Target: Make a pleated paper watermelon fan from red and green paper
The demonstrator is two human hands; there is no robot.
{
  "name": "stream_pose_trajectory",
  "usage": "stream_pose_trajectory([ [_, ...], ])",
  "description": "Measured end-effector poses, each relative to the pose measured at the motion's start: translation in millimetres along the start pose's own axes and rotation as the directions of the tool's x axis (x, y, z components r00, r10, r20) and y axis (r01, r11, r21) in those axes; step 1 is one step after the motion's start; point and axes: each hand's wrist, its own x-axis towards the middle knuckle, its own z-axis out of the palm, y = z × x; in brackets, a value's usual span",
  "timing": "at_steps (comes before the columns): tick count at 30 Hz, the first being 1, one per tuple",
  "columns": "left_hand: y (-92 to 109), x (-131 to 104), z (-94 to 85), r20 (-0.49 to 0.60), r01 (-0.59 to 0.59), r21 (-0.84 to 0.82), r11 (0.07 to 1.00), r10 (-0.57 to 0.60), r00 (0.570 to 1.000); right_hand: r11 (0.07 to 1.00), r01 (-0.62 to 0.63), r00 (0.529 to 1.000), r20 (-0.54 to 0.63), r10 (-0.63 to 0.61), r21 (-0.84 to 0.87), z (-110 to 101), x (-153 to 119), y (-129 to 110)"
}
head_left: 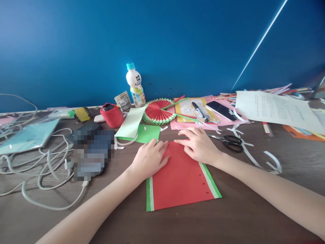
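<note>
A brown desk [177, 227] stood against a blue wall [162, 40]. The left hand [151, 156] lay palm down, its fingers loosely bent, unclosed; one red sheet [177, 183] lay flat beneath both hands, bearing three dark marks [203, 183]; the right hand [200, 145] arched, fingers parted over the far edge. Beyond: one bottle [134, 81], one pleated fan [156, 113], one pair of scissors [233, 143].

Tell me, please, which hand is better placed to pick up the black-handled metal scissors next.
Probably the right hand: the black-handled metal scissors lie beside its wrist, while the left hand is farther off, on the left of the red, green-edged paper sheet.
</note>
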Motion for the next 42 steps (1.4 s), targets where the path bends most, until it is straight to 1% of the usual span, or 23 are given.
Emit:
stream_pose_trajectory([
  [8,0,-1,1.5,-0.003,0.004,0.012,1.0,-0.004,1.0,0.993,-0.003,0.997,-0.077,-0.006,-0.114,0,-4,4],
  [14,-1,-1,0.9,-0.001,0.025,-0.001,1.0,-0.025,1.0,0.989,-0.032,0.994,-0.106,0.017,-0.145,0,-11,21],
  [17,1,-2,0.4,-0.001,0.032,-0.005,0.999,-0.032,0.999,0.987,0.011,0.995,-0.101,-0.027,-0.158,0,-13,27],
  [21,2,-3,1.4,-0.013,0.055,-0.021,0.998,-0.056,0.998,0.972,0.058,0.995,-0.07,-0.076,-0.228,1,-13,29],
  [23,-2,-4,2.4,-0.038,0.07,-0.069,0.995,-0.073,0.997,0.969,0.062,0.995,-0.066,-0.08,-0.24,1,-13,29],
  [25,-9,-5,3.2,-0.077,0.094,-0.191,0.977,-0.11,0.991,0.971,0.059,0.995,-0.068,-0.077,-0.233,2,-14,29],
  [27,-19,-6,4.1,-0.107,0.13,-0.379,0.916,-0.183,0.977,0.975,0.057,0.994,-0.076,-0.075,-0.216,2,-15,31],
  [29,-28,-6,5.3,-0.111,0.175,-0.548,0.818,-0.278,0.954,0.981,0.052,0.993,-0.09,-0.07,-0.188,3,-15,32],
  [31,-34,-6,7.1,-0.113,0.207,-0.641,0.739,-0.357,0.927,0.99,0.041,0.992,-0.111,-0.056,-0.135,3,-14,32],
  [33,-36,-6,9.2,-0.112,0.22,-0.686,0.693,-0.4,0.91,0.999,0.014,0.99,-0.138,-0.021,-0.052,4,-13,31],
  [35,-36,-5,10.9,-0.105,0.216,-0.711,0.669,-0.404,0.909,0.999,-0.018,0.99,-0.138,0.024,0.047,4,-12,31],
  [37,-35,-5,11.9,-0.096,0.199,-0.72,0.665,-0.379,0.92,0.991,-0.051,0.993,-0.102,0.064,0.127,3,-11,30],
  [40,-35,-4,12.4,-0.084,0.177,-0.699,0.692,-0.326,0.942,0.974,-0.092,0.995,-0.011,0.096,0.209,2,-10,30],
  [42,-35,-3,12.8,-0.075,0.176,-0.67,0.721,-0.301,0.951,0.958,-0.105,0.994,0.058,0.093,0.266,1,-10,30],
])
